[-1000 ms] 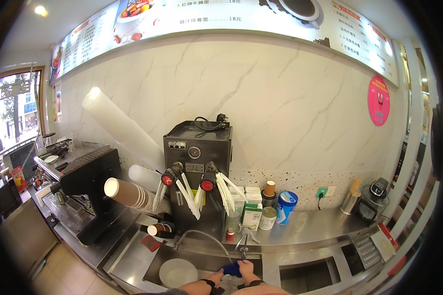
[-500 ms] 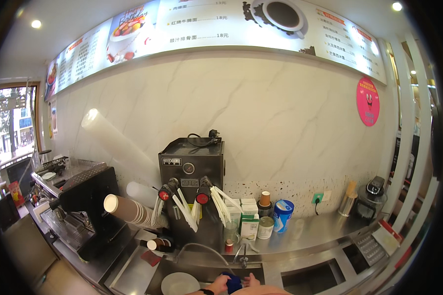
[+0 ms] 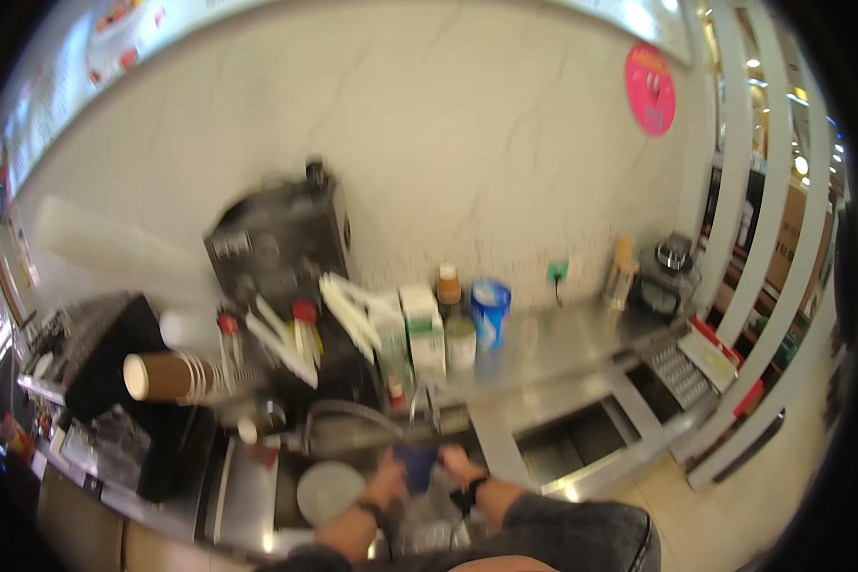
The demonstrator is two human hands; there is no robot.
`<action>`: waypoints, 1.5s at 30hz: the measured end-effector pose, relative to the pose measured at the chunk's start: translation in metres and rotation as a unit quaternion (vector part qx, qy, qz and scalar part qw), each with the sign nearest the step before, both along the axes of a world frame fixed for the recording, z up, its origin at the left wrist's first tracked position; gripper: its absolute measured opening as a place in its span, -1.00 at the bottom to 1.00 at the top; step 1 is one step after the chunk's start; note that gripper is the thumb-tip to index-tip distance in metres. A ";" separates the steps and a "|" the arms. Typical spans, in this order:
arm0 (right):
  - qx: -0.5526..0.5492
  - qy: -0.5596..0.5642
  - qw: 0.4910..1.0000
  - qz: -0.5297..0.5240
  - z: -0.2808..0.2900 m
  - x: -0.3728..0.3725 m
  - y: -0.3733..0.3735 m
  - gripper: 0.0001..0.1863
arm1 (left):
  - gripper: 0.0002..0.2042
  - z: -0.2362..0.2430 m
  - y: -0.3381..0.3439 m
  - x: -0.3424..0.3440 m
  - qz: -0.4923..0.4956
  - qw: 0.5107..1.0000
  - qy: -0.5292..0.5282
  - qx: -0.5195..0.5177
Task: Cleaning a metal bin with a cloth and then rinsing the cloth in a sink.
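Observation:
Over the sink (image 3: 296, 458), a dark blue cloth (image 3: 416, 469) is stretched between my two hands. My left hand (image 3: 384, 481) grips its left side, and my right hand (image 3: 459, 465) pinches the opposite edge. Motion blurs the fingers a little. A round white plate or lid (image 3: 330, 493) lies in the sink left of my left forearm. Below the cloth are clear containers (image 3: 424, 537), partly hidden and hard to make out. Just beyond my hands stands the tap (image 3: 427, 408), with a curved hose (image 3: 348, 406) beside it.
A dark boiler machine (image 3: 281, 243) rises behind the sink. Stacked brown paper cups (image 3: 167, 377) jut out at left. Cartons (image 3: 421, 334) and a blue tub (image 3: 490, 310) line the back counter. An open rectangular basin (image 3: 582, 443) lies to the right, near a blender-like appliance (image 3: 667, 272).
The view has tilted down and turned to the right, bringing my forearms into sight. The blue cloth was bunched between my hands and is now spread out.

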State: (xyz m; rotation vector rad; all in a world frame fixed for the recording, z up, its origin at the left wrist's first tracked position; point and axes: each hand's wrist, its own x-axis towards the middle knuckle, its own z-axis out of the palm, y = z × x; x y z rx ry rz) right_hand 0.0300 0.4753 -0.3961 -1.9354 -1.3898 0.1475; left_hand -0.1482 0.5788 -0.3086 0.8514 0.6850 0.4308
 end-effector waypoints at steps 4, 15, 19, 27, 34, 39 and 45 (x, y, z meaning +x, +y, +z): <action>-0.029 -0.021 0.999 0.023 0.025 0.009 -0.003 -0.88 | -0.22 0.003 0.002 0.006 0.075 0.983 -0.107 -0.126; -0.076 0.450 0.882 -0.115 0.098 -0.003 -0.015 -0.84 | -0.59 -0.031 0.011 -0.007 0.026 0.992 0.119 0.032; -0.059 0.344 0.923 -0.164 0.084 0.017 -0.029 -0.67 | -0.59 0.000 0.006 0.006 -0.030 0.999 0.028 -0.012; 0.016 0.300 0.942 -0.152 0.110 -0.004 -0.026 -0.38 | -0.65 -0.018 0.004 -0.013 -0.080 0.989 0.082 0.091; -0.103 0.271 0.957 -0.032 0.078 0.016 -0.038 -0.56 | -0.62 -0.009 0.032 -0.006 -0.297 0.815 0.229 0.442; -0.166 -0.077 0.983 -0.018 0.081 0.023 -0.027 -0.70 | -0.74 0.016 0.033 -0.004 -0.251 0.675 0.292 0.630; -0.008 -0.200 0.979 0.024 0.107 -0.009 -0.026 -0.67 | -0.63 0.030 0.016 0.008 -0.210 0.653 0.328 0.650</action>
